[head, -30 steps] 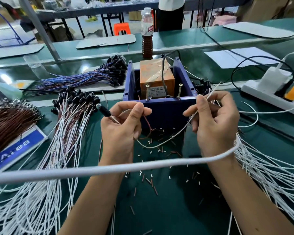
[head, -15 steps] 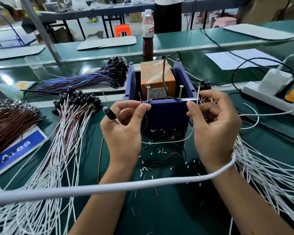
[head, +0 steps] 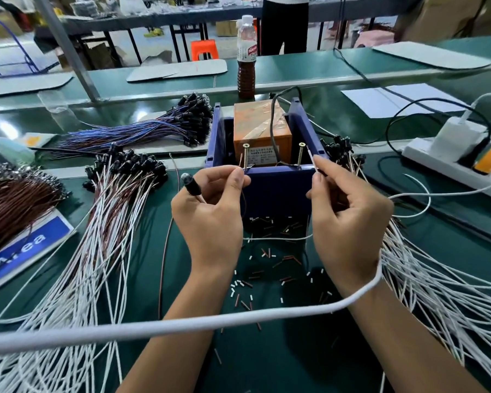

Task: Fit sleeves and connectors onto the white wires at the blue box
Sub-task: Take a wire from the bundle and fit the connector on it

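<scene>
On a green bench, a bundle of finished white wires (head: 68, 279) fans out at far left. The left hand (head: 210, 217) pinches a thin brown wire (head: 243, 191) and holds a black connector (head: 192, 186). The blue box (head: 278, 185) sits centre — just behind both hands. The right hand (head: 349, 219) pinches a white wire (head: 278, 239).

Both hands are raised at the near rim of a box (head: 278, 191), the left hand (head: 210, 219) pinching a wire end by the left screw (head: 245, 156), the right hand (head: 349, 219) pinching one by the right screw (head: 300, 154). A block (head: 261, 123) sits inside the box. Wire bundles (head: 97, 251) lie left and right of the hands; cut bits (head: 267, 268) lie below them. A bottle (head: 246, 58) stands behind the box.
</scene>
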{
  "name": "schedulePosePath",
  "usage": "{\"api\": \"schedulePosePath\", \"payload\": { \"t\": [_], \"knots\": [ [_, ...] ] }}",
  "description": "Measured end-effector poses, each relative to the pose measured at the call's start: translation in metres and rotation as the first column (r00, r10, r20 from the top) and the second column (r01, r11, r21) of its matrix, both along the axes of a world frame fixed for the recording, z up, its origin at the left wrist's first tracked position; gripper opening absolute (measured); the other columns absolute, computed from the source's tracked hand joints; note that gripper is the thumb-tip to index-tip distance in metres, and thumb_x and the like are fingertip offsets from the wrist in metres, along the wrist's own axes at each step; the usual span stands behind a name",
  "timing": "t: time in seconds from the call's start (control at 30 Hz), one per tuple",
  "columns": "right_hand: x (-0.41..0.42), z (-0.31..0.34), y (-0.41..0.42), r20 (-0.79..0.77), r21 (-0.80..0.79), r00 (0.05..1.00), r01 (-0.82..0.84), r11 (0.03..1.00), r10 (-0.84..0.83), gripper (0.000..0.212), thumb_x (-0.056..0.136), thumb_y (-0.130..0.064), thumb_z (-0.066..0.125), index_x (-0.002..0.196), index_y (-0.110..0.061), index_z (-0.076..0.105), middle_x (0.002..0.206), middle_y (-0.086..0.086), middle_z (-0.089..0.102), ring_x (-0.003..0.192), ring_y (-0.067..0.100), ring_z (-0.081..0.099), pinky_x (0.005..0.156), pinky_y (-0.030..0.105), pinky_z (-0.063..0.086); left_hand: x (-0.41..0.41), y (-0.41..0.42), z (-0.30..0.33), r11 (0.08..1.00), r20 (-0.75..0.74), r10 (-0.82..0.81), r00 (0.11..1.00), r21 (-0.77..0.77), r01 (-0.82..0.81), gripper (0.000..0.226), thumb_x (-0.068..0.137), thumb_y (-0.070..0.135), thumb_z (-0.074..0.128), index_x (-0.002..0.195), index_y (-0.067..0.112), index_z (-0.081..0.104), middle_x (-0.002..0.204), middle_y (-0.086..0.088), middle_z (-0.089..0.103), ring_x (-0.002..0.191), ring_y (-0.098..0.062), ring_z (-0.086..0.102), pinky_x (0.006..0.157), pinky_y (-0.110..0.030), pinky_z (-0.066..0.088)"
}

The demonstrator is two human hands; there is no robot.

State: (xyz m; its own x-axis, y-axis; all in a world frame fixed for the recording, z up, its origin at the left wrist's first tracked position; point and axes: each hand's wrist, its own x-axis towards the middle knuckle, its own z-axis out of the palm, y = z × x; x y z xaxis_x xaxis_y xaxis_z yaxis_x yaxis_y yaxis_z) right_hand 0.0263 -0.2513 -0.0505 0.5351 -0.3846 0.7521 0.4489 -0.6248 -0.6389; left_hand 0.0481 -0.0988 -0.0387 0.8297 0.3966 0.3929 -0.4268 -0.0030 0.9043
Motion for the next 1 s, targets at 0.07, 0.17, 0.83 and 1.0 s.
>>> {"api": "schedulePosePath", "payload": {
  "t": [0.07, 0.17, 0.83, 1.0],
  "knots": [
    [-0.0004, 0.0003, 0.0011, -0.009, -0.004, 1.0, -0.024, 1.0, 0.024, 0.024, 0.1, -0.008, 0.064, 0.119, -0.006, 0.078, 0.097, 0.005, 0.08, 0.087, 0.013, 0.076, 0.081, 0.024, 0.058, -0.0013, -0.0016, 0.0004, 0.999, 0.009, 0.031, 0.999, 0.044, -0.031, 0.012, 0.091, 0.006, 0.076, 0.084, 0.016, 0.075, 0.075, 0.002, 0.077, 0.074, -0.014, 0.076, 0.074, -0.025, 0.057],
    [0.0005, -0.001, 0.0024, -0.019, 0.005, 0.999, -0.045, 0.999, 0.045, 0.024, 0.1, -0.009, 0.064, 0.118, -0.007, 0.079, 0.095, 0.003, 0.08, 0.086, 0.012, 0.075, 0.08, 0.023, 0.058, -0.0022, -0.0027, 0.0012, 0.994, 0.021, 0.054, 0.998, 0.094, -0.056, 0.009, 0.091, 0.006, 0.077, 0.085, 0.013, 0.076, 0.075, 0.001, 0.076, 0.074, -0.015, 0.075, 0.075, -0.027, 0.057],
    [-0.0027, -0.0042, 0.0028, -0.051, 0.019, 0.995, -0.088, 0.996, 0.089, 0.03, 0.096, -0.007, 0.063, 0.121, -0.01, 0.079, 0.081, -0.008, 0.072, 0.069, 0.004, 0.065, 0.064, 0.028, 0.054, -0.0054, -0.0032, 0.0048, 0.995, 0.05, 0.033, 0.998, 0.093, -0.038, 0.008, 0.092, 0.003, 0.074, 0.088, 0.011, 0.076, 0.077, 0.002, 0.075, 0.073, -0.009, 0.073, 0.074, -0.018, 0.054],
    [-0.0035, -0.0026, 0.0032, -0.061, 0.003, 0.994, -0.088, 0.996, 0.089, 0.029, 0.096, -0.006, 0.063, 0.121, -0.008, 0.078, 0.09, -0.003, 0.076, 0.076, -0.002, 0.065, 0.071, 0.018, 0.051, -0.0054, -0.0026, 0.0048, 0.992, 0.064, 0.038, 0.997, 0.118, -0.045, 0.006, 0.092, 0.004, 0.074, 0.089, 0.009, 0.076, 0.078, 0.003, 0.075, 0.074, -0.008, 0.073, 0.074, -0.016, 0.054]
  ]
}}
